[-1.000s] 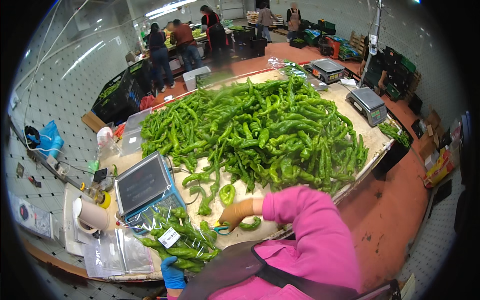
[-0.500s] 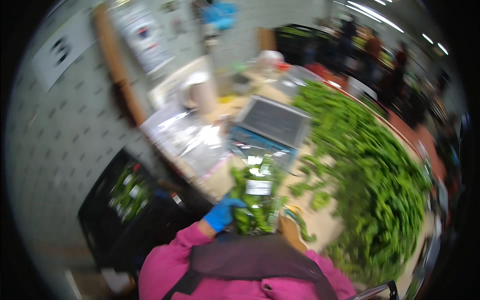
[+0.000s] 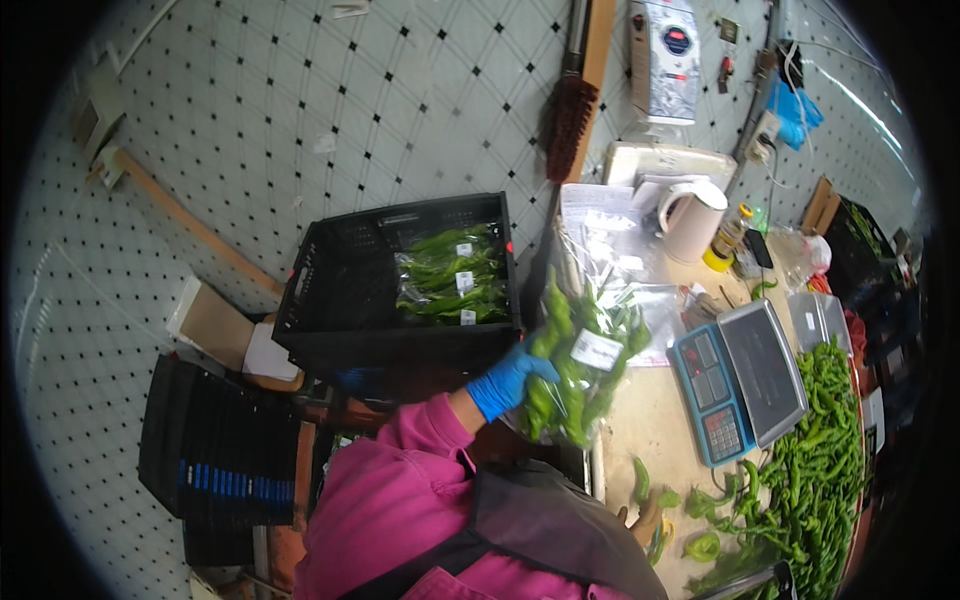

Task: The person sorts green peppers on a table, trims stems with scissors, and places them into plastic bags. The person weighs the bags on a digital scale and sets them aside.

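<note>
My left hand [image 3: 513,384], in a blue glove, is closed on the lower left side of a clear bag of green peppers [image 3: 570,378] with a white label. The bag hangs upright at the table's left edge. Low over the table, my right hand [image 3: 645,518] is partly hidden by my dark apron; the fingers that show look apart with nothing between them. A small yellow-and-teal item [image 3: 660,540] lies beside it, its kind unclear. To the left, a black crate [image 3: 340,270] holds several labelled bags of peppers [image 3: 455,275] along its right side.
A blue scale [image 3: 712,395] with a dark tray stands on the table, beside a large heap of loose green peppers [image 3: 820,450]. Behind are a pale jug [image 3: 692,222], a yellow-capped bottle [image 3: 727,238] and clear bags [image 3: 625,235]. Stacked black crates [image 3: 215,450] stand at lower left.
My view has swung left, bringing the black crate to the middle. My left hand still grips the bag, which has moved from over the table toward its left edge, nearer the crate.
</note>
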Available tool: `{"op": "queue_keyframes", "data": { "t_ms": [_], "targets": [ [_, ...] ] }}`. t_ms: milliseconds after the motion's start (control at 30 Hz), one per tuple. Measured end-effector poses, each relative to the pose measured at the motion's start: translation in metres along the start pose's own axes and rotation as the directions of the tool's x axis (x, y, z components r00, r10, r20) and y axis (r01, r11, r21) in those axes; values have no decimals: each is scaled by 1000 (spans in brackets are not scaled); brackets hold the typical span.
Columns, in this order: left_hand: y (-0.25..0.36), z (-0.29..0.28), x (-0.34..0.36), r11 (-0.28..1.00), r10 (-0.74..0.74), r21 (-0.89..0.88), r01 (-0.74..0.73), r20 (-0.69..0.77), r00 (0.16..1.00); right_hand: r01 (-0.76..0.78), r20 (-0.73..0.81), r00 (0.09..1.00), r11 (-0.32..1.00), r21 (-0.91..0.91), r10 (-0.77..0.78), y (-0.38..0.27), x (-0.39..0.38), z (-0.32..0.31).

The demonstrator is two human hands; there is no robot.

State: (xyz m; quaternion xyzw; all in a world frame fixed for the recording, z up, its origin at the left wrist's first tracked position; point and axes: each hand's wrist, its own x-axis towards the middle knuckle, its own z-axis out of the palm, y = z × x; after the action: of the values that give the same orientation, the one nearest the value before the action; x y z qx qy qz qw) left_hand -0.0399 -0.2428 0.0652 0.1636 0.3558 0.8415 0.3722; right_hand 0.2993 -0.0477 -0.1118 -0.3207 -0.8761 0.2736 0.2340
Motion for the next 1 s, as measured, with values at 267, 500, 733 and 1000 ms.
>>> {"op": "queue_keyframes", "data": {
  "t_ms": [267,500,733,1000],
  "targets": [
    [165,-106,-5,839,371,530,-124,-390,843,127,126,982,983,132,-143,-4,28,32],
    [282,-196,5,643,565,763,67,-531,631,47,41,998,989,142,-54,-59,55,39],
    [365,-294,4,405,630,882,240,-460,625,256,149,943,934,251,-298,-155,126,99],
    [386,-417,49,-352,204,683,640,-611,765,80,351,912,931,356,-213,-224,131,177]
  ]
}}
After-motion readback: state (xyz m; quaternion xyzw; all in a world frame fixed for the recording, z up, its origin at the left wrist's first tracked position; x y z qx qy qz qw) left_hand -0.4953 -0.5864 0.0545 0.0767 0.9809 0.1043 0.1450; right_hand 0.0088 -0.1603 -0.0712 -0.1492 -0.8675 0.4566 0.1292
